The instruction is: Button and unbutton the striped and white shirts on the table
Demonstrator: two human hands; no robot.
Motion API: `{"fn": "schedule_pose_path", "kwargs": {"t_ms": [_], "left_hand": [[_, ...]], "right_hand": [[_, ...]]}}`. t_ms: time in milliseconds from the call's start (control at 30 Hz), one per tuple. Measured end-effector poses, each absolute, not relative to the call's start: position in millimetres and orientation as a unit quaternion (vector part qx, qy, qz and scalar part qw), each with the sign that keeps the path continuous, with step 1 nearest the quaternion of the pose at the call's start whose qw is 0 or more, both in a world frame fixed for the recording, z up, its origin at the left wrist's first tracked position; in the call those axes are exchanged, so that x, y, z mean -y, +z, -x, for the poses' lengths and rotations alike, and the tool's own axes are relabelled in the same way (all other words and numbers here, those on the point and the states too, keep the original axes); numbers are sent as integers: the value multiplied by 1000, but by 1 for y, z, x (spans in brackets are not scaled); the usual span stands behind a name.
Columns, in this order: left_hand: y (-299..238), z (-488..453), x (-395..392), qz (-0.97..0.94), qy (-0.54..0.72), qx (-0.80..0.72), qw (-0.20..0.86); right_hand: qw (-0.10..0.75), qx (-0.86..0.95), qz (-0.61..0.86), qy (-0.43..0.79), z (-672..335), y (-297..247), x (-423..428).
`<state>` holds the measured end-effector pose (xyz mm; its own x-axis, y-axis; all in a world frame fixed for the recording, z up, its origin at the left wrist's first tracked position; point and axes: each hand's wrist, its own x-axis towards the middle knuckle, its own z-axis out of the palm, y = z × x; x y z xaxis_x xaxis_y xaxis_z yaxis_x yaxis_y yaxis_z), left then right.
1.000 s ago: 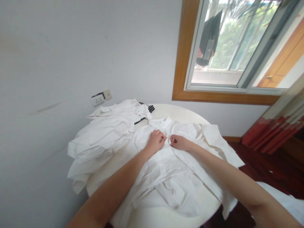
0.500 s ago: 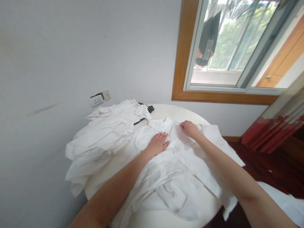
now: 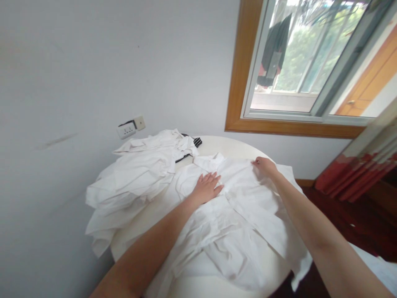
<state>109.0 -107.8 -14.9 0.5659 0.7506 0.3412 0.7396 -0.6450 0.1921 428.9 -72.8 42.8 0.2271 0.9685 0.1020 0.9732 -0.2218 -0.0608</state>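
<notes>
A white shirt (image 3: 238, 207) lies spread over a round white table (image 3: 214, 145), its collar toward the wall and its lower part wrinkled and bunched near me. My left hand (image 3: 207, 188) rests flat on the shirt just below the collar, fingers stretched out. Along the shirt's far right edge, at the shoulder, my right hand (image 3: 265, 167) is closed in a pinch on the cloth. The fabric runs fairly taut between the two hands, and part of it hangs past the table's right side.
A heap of white clothes (image 3: 136, 174) covers the table's left side against the wall. A black-and-white striped item (image 3: 197, 142) pokes out behind it. Wall sockets (image 3: 126, 130), a wood-framed window (image 3: 232, 124) and a red-and-cream curtain (image 3: 350, 174) stand around the table.
My right hand has moved to the right along the shirt's far edge, drawing the shoulder cloth outward and straighter. My left hand stays in place.
</notes>
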Motion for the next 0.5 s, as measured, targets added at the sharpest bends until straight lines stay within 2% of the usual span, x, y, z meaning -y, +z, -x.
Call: {"fn": "schedule_pose_path", "kwargs": {"t_ms": [167,300,367,433,500], "left_hand": [[-17,-109,107,-881,218,-420,11],[-18,-109,106,-882,219,-418,4],[-19,-109,106,-884,213,-417,2],[-19,-109,105,-885,211,-414,1],[-19,-108,105,-886,215,-411,0]], "right_hand": [[23,587,803,-99,-419,46,82],[59,643,738,-196,-391,53,90],[71,715,674,-171,-372,51,93],[58,772,628,-81,-353,43,96],[40,765,643,-2,-340,29,96]]}}
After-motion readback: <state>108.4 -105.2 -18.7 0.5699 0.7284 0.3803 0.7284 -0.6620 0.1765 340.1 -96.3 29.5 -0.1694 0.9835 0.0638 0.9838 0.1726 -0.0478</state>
